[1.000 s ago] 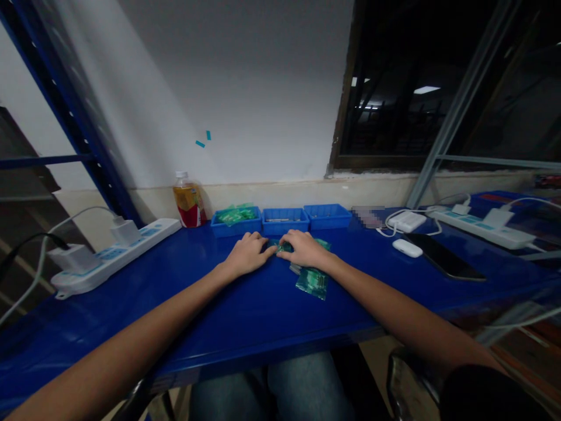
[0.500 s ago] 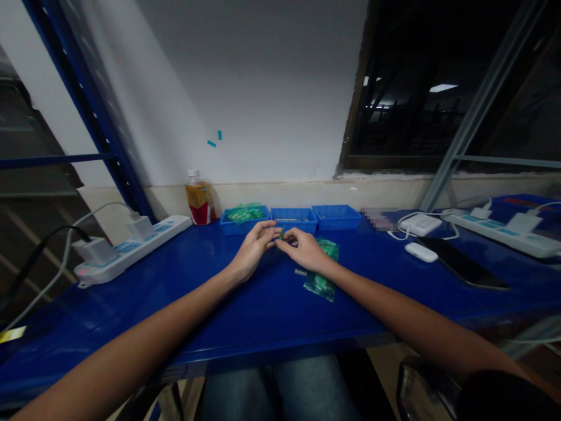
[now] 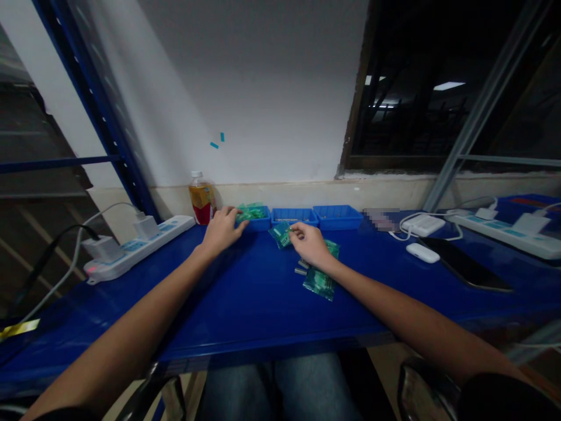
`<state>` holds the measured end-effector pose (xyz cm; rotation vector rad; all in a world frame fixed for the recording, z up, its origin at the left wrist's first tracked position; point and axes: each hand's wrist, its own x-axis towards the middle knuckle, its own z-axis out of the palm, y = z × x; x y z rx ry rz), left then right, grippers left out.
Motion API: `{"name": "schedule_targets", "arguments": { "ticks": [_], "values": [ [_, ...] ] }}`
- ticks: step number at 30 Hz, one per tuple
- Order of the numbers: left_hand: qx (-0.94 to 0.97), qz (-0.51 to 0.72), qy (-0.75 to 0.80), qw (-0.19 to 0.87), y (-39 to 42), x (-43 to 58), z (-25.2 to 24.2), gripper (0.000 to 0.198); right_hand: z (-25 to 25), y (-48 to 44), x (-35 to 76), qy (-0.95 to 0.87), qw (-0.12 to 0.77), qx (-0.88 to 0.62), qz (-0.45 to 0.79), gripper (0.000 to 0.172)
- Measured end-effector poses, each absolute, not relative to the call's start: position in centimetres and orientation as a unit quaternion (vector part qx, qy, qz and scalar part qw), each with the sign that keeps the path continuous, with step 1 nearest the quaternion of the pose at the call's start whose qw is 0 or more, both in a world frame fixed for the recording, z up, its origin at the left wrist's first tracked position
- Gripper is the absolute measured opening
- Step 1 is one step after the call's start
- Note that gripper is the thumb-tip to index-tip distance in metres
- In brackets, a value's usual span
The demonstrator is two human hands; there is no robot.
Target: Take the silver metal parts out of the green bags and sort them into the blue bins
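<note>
My right hand [image 3: 309,242] pinches a small green plastic bag [image 3: 280,234] by its edge, above the middle of the table. Under and beside that wrist lie more green bags [image 3: 319,283] and small metal pieces [image 3: 301,271]. My left hand [image 3: 222,229] is at the left blue bin [image 3: 262,224], fingers apart, with its fingertips near the heaped green bags [image 3: 250,211] inside. Whether those fingertips touch a bag is hard to see. The middle blue bin [image 3: 294,218] and the right blue bin [image 3: 337,217] stand alongside in a row.
A drink bottle [image 3: 201,199] stands behind my left hand. White power strips with cords lie at the left [image 3: 135,248] and right [image 3: 512,231]. A phone [image 3: 464,263], a white case [image 3: 422,252] and a white charger [image 3: 421,223] rest on the right of the blue table [image 3: 245,316].
My left hand has let go and moved left to the left bin. My right hand keeps its pinch, and the green bag now shows spread out from its fingers.
</note>
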<state>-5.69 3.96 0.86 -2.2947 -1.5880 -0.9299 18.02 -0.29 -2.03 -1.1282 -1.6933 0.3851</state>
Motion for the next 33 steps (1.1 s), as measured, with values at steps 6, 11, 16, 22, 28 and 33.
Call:
{"name": "schedule_targets", "arguments": {
  "ticks": [6, 11, 16, 22, 28, 33],
  "values": [
    [-0.779, -0.207, -0.574, 0.145, 6.1, -7.6, 0.6, 0.040, -1.5, -1.0, 17.9, -0.740, 0.489, -0.439, 0.143, 0.016],
    [-0.769, -0.207, -0.573, 0.191, 5.3, -7.3, 0.8, 0.033, -1.2, -1.4, 17.8, -0.754, 0.481, -0.427, 0.132, 0.018],
    [-0.727, -0.280, -0.602, 0.174, 5.8, -7.6, 2.6, 0.036, -0.9, -1.5, 18.0, -0.757, 0.483, -0.422, 0.125, 0.019],
    [-0.789, -0.197, -0.564, 0.143, 7.7, -6.9, 3.9, 0.033, -0.9, -1.5, 18.1, -0.764, 0.481, -0.415, 0.113, 0.019],
    [-0.759, -0.131, -0.621, 0.147, 7.9, -5.2, 1.5, 0.037, -0.8, -1.5, 18.2, -0.770, 0.478, -0.412, 0.092, 0.016],
    [-0.795, -0.198, -0.563, 0.106, 7.8, -6.0, 0.8, 0.034, -0.7, -1.5, 18.3, -0.775, 0.485, -0.400, 0.068, 0.013]
  ]
}}
